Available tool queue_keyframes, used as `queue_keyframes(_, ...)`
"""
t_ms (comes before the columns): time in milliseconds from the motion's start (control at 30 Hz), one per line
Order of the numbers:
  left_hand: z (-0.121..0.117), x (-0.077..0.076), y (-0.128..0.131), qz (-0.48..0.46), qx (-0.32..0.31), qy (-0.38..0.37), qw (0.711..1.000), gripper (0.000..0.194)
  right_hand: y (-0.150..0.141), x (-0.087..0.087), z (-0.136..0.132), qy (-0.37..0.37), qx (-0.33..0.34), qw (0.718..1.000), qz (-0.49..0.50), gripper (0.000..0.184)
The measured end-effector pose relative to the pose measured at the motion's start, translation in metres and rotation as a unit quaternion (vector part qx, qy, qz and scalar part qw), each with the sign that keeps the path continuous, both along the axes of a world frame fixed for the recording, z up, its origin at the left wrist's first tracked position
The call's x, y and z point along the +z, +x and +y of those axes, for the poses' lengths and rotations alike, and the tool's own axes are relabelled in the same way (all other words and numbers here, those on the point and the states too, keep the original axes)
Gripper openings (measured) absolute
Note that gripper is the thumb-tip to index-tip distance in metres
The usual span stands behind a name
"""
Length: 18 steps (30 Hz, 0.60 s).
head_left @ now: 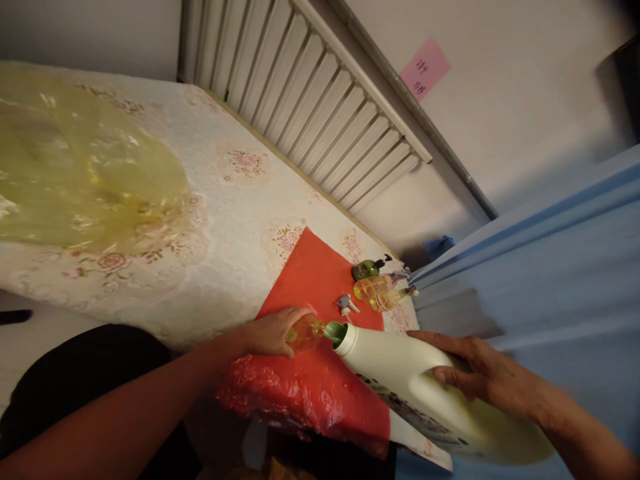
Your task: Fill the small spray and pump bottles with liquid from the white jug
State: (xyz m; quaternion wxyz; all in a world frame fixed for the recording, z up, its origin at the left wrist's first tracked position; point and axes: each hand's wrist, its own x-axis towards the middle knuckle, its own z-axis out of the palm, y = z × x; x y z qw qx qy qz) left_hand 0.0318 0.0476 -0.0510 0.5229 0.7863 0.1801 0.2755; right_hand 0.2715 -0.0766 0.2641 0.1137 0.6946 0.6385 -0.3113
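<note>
Small bottle point(304, 333) over the red sheet point(313, 277), neck toward the right; left hand point(273, 331) gripping its body. Large jug point(395, 363) tipped to the left, green spout point(334, 331) at the bottle's mouth; contact cannot be told. Right hand point(473, 373) gripping the jug near its handle. Spray head point(345, 304) lying on the sheet, just beyond the bottle. Farther right: green bottle point(366, 269), two yellow bottles point(371, 288). Floral tablecloth point(230, 233) beneath; yellow bag point(90, 173) at left.

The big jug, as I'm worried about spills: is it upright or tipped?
Tipped: the jug slants in the right hand, its green spout facing the small bottle.
</note>
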Motion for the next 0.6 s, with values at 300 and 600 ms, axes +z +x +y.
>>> queue_keyframes(300,0.0007,0.0007,0.0001,-0.003,0.000,-0.003,1.000,0.096,0.0011,0.0002,0.0007,0.003,0.000,1.000,-0.009,0.058)
queue_keyframes(600,-0.0001,-0.0007,0.0009,0.005,0.003,-0.003,1.000,0.096,0.0012,0.0005,0.0009,0.004,0.002,1.000,-0.008,0.059)
